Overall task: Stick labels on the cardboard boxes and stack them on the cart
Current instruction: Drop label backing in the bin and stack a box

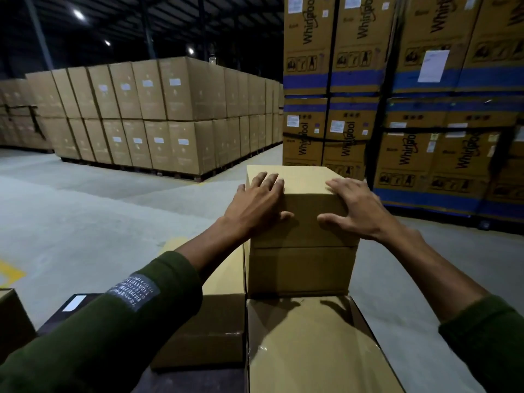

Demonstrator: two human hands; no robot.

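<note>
A plain cardboard box [304, 194] sits on top of a second box [300, 270] in a stack straight ahead. My left hand [258, 205] lies on the top box's near left corner, fingers spread over the top, thumb on the front face. My right hand [354, 208] covers the near right corner the same way. Closer to me is a taped box [309, 344], and a lower box [207, 330] lies to its left. No label shows on these boxes. The cart under them is hidden.
A dark box with a white label [76, 303] and another carton's corner [14, 319] sit at the lower left. Tall Whirlpool cartons [411, 109] rise close behind on the right. Palletised brown boxes [156, 114] stand far left across concrete floor [85, 211].
</note>
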